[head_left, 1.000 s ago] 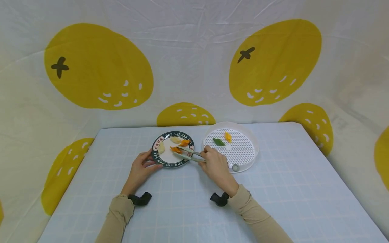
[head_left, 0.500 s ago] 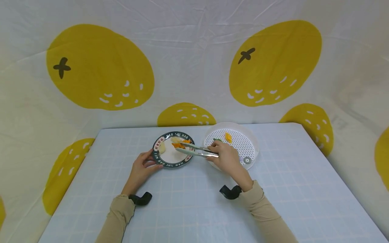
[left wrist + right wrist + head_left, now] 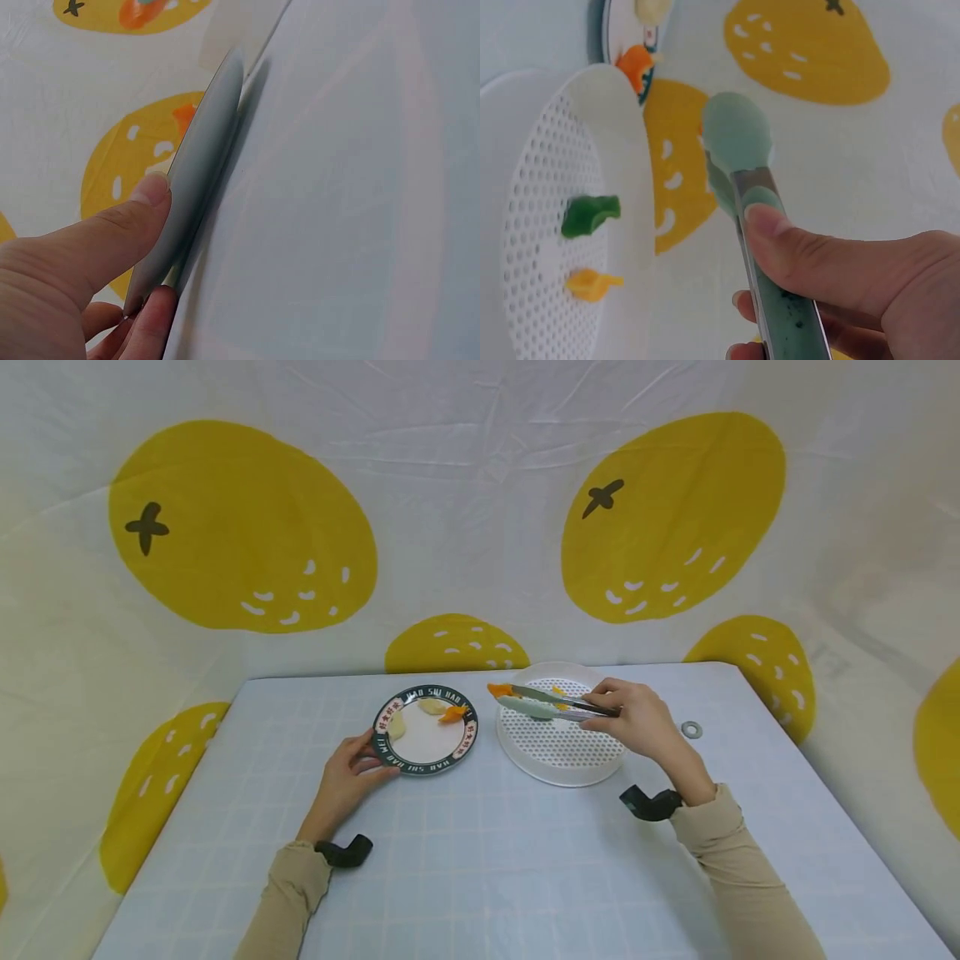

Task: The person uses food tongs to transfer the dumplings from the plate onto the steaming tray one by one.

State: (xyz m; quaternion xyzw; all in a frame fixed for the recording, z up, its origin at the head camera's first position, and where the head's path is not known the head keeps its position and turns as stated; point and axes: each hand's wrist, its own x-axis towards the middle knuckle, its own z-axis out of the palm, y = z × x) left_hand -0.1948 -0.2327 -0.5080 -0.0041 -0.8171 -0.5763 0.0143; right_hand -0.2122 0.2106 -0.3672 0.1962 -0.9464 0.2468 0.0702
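Note:
At the left, my left hand [image 3: 352, 777] holds the rim of a round plate [image 3: 427, 750] with a dark green lettered border. In the left wrist view my thumb [image 3: 154, 191] lies on the plate's rim, with fingers beneath. On the plate are two pale dumpling-shaped pieces [image 3: 432, 706] and an orange one [image 3: 452, 715]. My right hand [image 3: 637, 718] grips mint-green tongs [image 3: 525, 705] over the white perforated tray [image 3: 555, 764]. Pinched at the tong tips is another orange dumpling-shaped piece [image 3: 498, 690]. Green [image 3: 590, 216] and yellow [image 3: 591, 285] pieces lie in the tray.
The tongs' grey end ring [image 3: 692, 729] sticks out past my right hand. A pale blue checked cloth [image 3: 450, 860] covers the table. Behind it hangs a white sheet printed with yellow fruit [image 3: 247, 527].
My right hand has moved right with the tongs, lifting one orange dumpling-shaped piece off the plate and over to the tray's left edge. My left hand has stayed on the plate.

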